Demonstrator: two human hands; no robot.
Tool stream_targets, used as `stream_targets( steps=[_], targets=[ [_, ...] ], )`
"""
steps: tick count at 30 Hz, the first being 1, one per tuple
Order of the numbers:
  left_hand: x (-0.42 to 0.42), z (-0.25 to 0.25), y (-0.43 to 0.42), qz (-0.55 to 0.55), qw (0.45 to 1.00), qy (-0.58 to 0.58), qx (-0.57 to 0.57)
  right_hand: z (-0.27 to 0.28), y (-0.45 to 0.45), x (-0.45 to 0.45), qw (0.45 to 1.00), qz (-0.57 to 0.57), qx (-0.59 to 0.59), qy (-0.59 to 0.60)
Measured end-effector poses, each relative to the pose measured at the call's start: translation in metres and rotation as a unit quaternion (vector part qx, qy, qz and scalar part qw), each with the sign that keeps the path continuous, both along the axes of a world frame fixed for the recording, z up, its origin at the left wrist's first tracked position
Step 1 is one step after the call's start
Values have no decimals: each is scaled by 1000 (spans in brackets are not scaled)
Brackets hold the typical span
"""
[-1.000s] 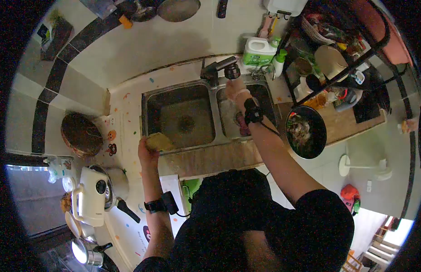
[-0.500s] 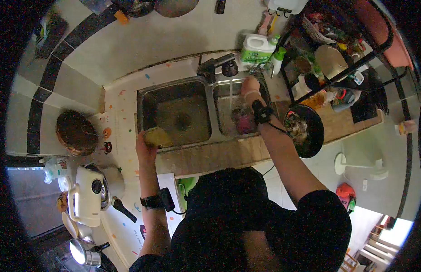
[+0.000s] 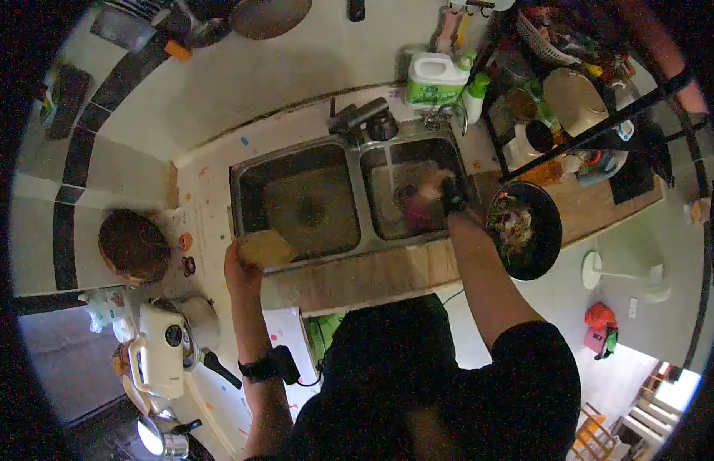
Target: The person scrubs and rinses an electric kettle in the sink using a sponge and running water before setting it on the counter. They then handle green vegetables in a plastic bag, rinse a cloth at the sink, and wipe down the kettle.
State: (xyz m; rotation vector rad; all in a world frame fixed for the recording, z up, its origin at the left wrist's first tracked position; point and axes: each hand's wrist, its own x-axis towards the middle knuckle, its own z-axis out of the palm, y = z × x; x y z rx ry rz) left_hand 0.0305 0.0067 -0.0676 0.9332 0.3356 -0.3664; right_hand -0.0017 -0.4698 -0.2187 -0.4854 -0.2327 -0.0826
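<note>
My left hand (image 3: 240, 265) grips a flat yellow cloth (image 3: 266, 248) at the front left corner of the left sink basin (image 3: 295, 211). The cloth could also be a thin sponge; its texture does not show. Over the right basin (image 3: 384, 223), my right hand (image 3: 435, 187) is smeared by motion, and its fingers cannot be made out. Just beside it, low in that basin, lies a pinkish-purple thing (image 3: 413, 213) whose kind is unclear. Water runs from the faucet (image 3: 365, 121) into the right basin.
A dark pan (image 3: 545, 238) with food scraps sits right of the sink. Behind stand a white-green detergent jug (image 3: 434, 79) and a pump bottle (image 3: 474, 97). A black rack (image 3: 561, 150) fills the right side. On the left are a woven basket (image 3: 134, 246) and a cream-coloured appliance (image 3: 161, 349).
My right hand has moved from the back of the right basin toward its middle, near the pinkish thing. My left hand still holds the yellow cloth at the corner. The camera view has shifted slightly.
</note>
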Motion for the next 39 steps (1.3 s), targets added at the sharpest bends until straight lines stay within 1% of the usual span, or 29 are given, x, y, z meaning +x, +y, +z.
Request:
stream_targets(
  steps=[3,5,7,8,10,11,12,15,16,17,18,19,20,21,22,23,24,26,27,28,29,30,33,34,35,36,37,38,39],
  targets=[
    [0,-1,-3,20,997,-32,68,9,-10,-21,983,-59,-101,144],
    [-9,5,-7,18,997,-16,67,31,-18,-19,924,-106,-256,263],
    [-8,6,-15,6,998,-15,58,44,-20,-19,817,-150,-426,359],
    [-9,1,-15,6,999,-12,50,41,-19,-24,736,-169,-523,395],
    [-14,0,-19,0,999,-11,40,17,-13,-29,541,-172,-694,444],
    [-16,3,-26,2,999,-5,34,15,-11,-33,511,-173,-705,460],
    [-12,6,-33,5,1000,-2,27,32,-9,-33,521,-179,-688,472],
    [-3,-3,-30,-66,997,8,41,93,-2,-35,699,-237,-469,484],
    [-3,-8,-35,-71,997,3,37,52,-8,-26,769,-395,-365,347],
    [-4,-10,-39,-45,999,3,24,27,-10,-22,766,-404,-363,344],
    [-3,-9,-45,-19,1000,2,11,9,-15,-18,588,-385,-572,423],
    [-2,-7,-48,-25,1000,-5,7,4,-18,-14,362,-333,-731,472],
    [-1,-4,-51,-24,999,-5,34,44,-8,-28,431,-354,-718,415],
    [2,-2,-54,-21,998,-7,59,48,-12,-25,430,-362,-716,414],
    [4,0,-58,-25,998,-12,57,52,-14,-24,540,-408,-611,410],
    [6,0,-61,-48,987,-108,105,52,-16,-27,637,-443,-491,396],
    [5,7,-68,-70,965,-203,150,75,-13,-32,634,-448,-490,396],
    [3,40,-89,-99,968,-171,158,130,-8,-46,694,-445,-472,311],
    [4,56,-97,-123,968,-139,169,152,-8,-49,692,-450,-473,308],
    [9,51,-100,-125,968,-143,166,170,-9,-53,681,-427,-523,284],
    [18,38,-104,-134,956,-213,153,187,-9,-56,666,-402,-572,259],
    [23,33,-109,-143,939,-282,139,207,-9,-59,665,-407,-572,257],
    [30,33,-131,-181,938,-262,140,254,-9,-67,673,-278,-623,287],
    [28,37,-135,-182,937,-266,137,250,-15,-63,773,-286,-514,238],
    [17,55,-141,-180,948,-222,142,257,-21,-60,771,-290,-515,236],
    [13,66,-146,-178,957,-178,146,265,-27,-58,689,-322,-602,242],
    [14,62,-149,-180,956,-185,142,273,-33,-54,597,-351,-679,245],
    [17,50,-150,-158,958,-176,164,281,-36,-48,702,-362,-569,228],
    [20,39,-151,-136,959,-167,186,287,-47,-41,701,-368,-570,223]
  ],
)
